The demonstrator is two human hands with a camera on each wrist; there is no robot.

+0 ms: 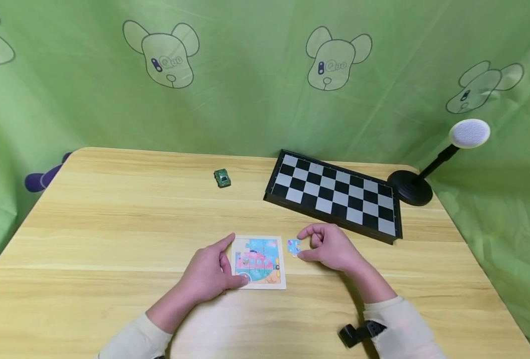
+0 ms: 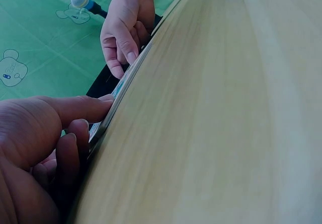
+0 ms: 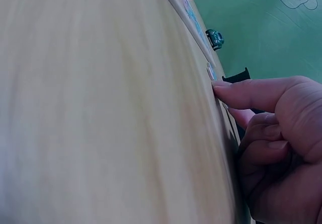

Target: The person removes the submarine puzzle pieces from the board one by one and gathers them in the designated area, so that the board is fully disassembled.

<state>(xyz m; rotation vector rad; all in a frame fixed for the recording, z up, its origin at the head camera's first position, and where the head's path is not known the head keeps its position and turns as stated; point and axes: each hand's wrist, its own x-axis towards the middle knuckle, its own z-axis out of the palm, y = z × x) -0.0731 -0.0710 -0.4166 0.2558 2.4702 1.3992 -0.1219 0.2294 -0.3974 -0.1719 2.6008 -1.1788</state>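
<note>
A square jigsaw puzzle in a pale frame (image 1: pixel 283 264) lies flat on the table, its picture showing pink and blue shapes. At the picture's upper left, a stretch of pale backing shows. My left hand (image 1: pixel 208 271) holds the frame by its left side, index finger at the upper corner and thumb over the lower edge. Just right of the frame, my right hand (image 1: pixel 332 248) pinches a small blue jigsaw piece (image 1: pixel 293 246) between thumb and index finger. In the right wrist view the piece (image 3: pixel 211 72) appears close to the tabletop, beside the frame's end.
A black-and-white checkered board (image 1: pixel 334 192) lies behind my right hand. At the back right corner stands a round-headed device on a black base (image 1: pixel 410 188). A small green toy car (image 1: pixel 222 178) sits farther back. Green curtain (image 1: pixel 251 75) hangs behind the wooden table (image 1: pixel 112 239).
</note>
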